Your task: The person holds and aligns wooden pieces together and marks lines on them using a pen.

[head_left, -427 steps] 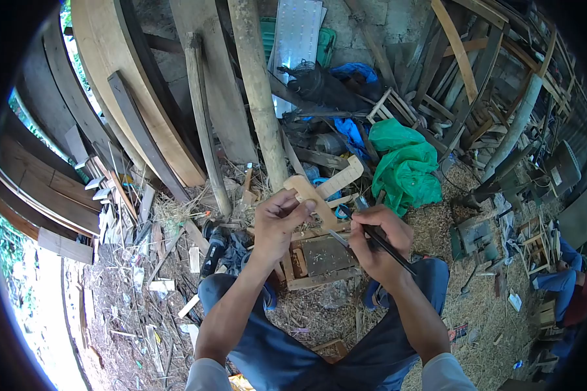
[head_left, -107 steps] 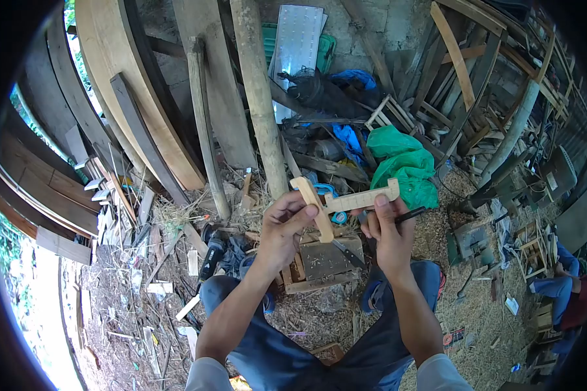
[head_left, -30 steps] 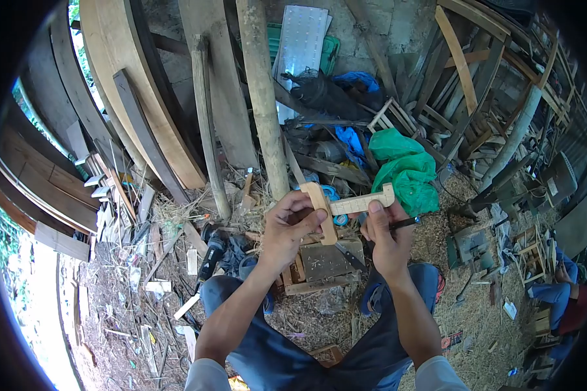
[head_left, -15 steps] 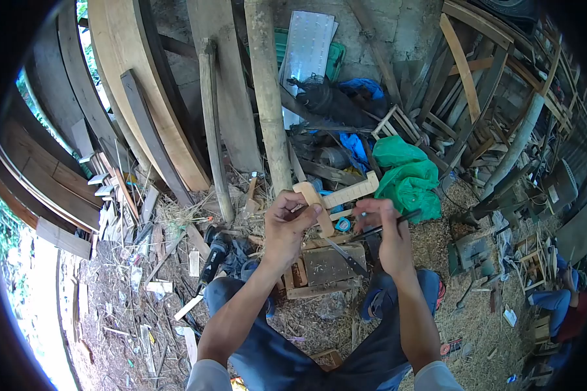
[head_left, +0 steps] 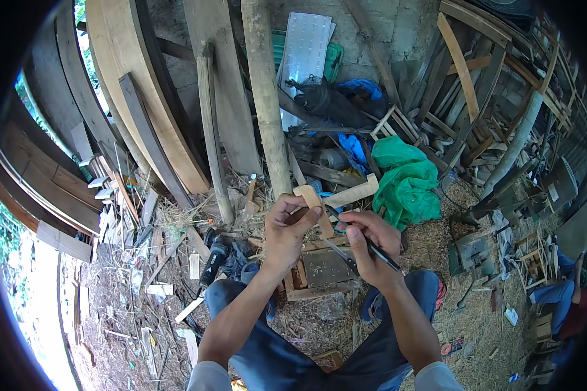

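Note:
My left hand (head_left: 285,231) is closed around a pale wooden piece (head_left: 355,193), made of a rounded crosspiece and a longer arm with an upturned end pointing right. A dark pen (head_left: 383,257) is gripped in my right hand (head_left: 377,242), its tip beside the crosspiece; whether it touches the wood I cannot tell. Below the hands, a thin-bladed tool with a dark handle (head_left: 351,263), partly hidden by my right hand, lies over a low wooden block (head_left: 326,272) between my knees.
A dark power tool (head_left: 213,262) lies left of my knees. Long boards (head_left: 150,98) and a pole (head_left: 265,98) lean ahead. Green plastic (head_left: 407,186) and stacked wood scraps are to the right. Shavings cover the ground. Another person's leg (head_left: 554,293) shows at far right.
My right hand has moved left and down toward the wooden piece, and the pen has turned so its tip is at the crosspiece. My left hand stays nearly still.

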{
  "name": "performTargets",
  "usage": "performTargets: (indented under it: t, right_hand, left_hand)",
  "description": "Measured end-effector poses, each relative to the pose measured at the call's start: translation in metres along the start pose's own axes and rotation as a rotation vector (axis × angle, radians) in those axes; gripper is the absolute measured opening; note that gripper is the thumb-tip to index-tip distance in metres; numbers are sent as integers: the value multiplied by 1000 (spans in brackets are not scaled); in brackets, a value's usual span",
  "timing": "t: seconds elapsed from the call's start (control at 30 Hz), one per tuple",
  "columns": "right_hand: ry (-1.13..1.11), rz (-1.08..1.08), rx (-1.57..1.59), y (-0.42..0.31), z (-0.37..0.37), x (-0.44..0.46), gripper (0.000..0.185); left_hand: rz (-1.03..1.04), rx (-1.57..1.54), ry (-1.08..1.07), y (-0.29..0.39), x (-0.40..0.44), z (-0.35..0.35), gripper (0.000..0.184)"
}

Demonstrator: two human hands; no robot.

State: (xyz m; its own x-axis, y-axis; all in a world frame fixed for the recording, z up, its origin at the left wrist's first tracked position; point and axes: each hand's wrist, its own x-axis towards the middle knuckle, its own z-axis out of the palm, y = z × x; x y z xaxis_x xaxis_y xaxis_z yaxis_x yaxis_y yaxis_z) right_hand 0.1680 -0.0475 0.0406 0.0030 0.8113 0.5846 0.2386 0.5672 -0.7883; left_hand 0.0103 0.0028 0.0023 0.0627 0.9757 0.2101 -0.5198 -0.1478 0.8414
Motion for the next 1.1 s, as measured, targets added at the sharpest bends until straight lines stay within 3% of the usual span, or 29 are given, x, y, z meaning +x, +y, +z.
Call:
performTargets:
  t: [0.87,1.1]
  right_hand:
    - [-96,-142,-262,-5,2,-1,14]
    - [8,-202,-193,-8,5,1,13]
  left_hand:
    - [53,83,-16,4,0,-1,16]
    - [34,66,20,4,1,-2,17]
